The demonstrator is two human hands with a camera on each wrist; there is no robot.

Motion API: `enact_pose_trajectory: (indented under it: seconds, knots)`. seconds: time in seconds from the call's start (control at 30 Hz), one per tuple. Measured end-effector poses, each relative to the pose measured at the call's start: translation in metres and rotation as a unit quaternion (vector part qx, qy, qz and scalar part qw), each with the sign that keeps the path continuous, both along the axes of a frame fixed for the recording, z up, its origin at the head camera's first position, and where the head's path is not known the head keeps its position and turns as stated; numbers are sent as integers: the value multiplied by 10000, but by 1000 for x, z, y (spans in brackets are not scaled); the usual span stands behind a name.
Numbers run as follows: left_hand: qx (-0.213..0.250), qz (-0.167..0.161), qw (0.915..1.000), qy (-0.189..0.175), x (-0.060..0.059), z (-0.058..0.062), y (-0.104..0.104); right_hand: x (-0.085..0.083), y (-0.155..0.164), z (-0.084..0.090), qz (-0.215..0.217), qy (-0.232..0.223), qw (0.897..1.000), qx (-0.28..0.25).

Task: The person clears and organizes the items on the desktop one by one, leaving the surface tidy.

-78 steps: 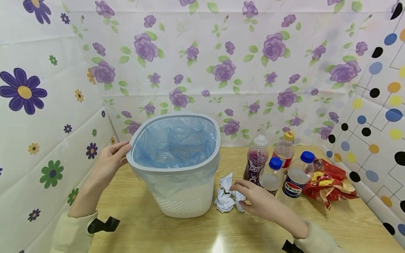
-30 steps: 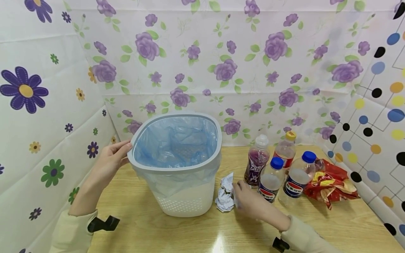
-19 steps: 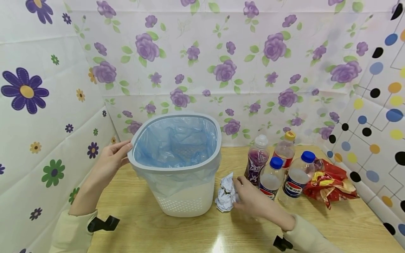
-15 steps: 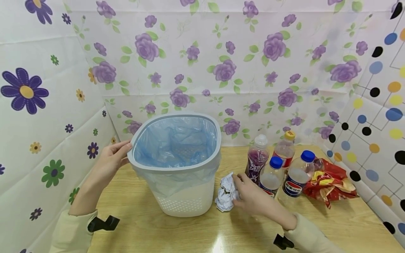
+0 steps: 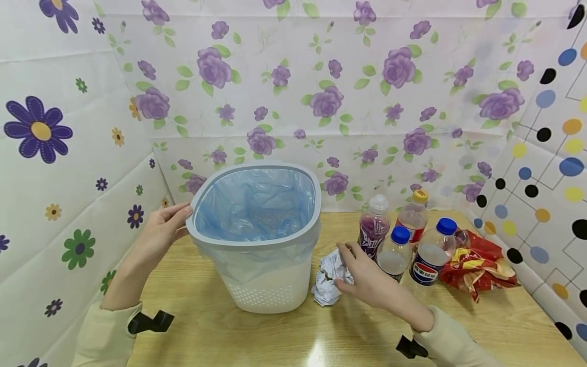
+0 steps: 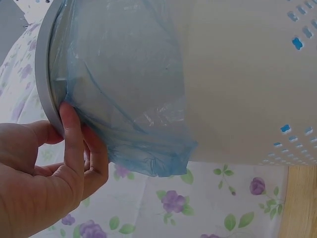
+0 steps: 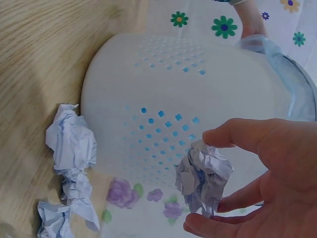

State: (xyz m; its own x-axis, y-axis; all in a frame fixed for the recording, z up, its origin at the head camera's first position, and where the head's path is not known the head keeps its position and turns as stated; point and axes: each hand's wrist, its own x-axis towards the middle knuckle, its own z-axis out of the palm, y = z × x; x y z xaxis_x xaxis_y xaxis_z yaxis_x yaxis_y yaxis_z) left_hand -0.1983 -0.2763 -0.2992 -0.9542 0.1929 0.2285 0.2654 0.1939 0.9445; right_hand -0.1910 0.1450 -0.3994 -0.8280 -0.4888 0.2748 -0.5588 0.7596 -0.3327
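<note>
Two hands at work. Right hand (image 5: 367, 283) with fingers (image 7: 237, 136) and thumb pinched round a crumpled paper ball (image 7: 203, 176), lifted just clear of the tabletop (image 5: 293, 336); half a second ago still pressed low among the scraps, so the pickup looks complete and the ball ready to travel. More crumpled paper (image 5: 324, 291) left lying beside the bin's base, just under the raised hand.

Left hand (image 5: 158, 237) gripping the grey rim (image 6: 49, 84) of the wastebasket (image 5: 266, 285), thumb outside, fingers curled under the edge, unchanged from earlier, bin held steady.

Paper: white, faintly printed, sharply creased, light. Wastebasket: smooth white plastic, rounded, perforated low on its wall, lined with a thin, wrinkled, translucent blue bag (image 5: 254, 206) spilling over the rim.

Farther right, standing close together: a purple drink bottle (image 5: 373, 229), two blue-capped Pepsi bottles (image 5: 431, 255), a yellow-capped bottle (image 5: 414, 216), then a glossy, crinkled red snack wrapper (image 5: 477, 267). Wood-grain tabletop, lightly shiny; floral and dotted sheets behind.
</note>
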Motion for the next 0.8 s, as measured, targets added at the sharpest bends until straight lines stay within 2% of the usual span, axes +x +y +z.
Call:
enact_pose_trajectory:
  seconds: [0.37,0.67,0.8]
  knots:
    - [-293,113,9995,-64,0,2,0,3,-1,14,-101,291,9986,-437]
    - [-196,48,9998,-33,0,1,-1,2,1,31,-123,311,9984,-460]
    - [-189,27,9998,-41,0,2,-1,2,1,40,-83,576,9972,-480]
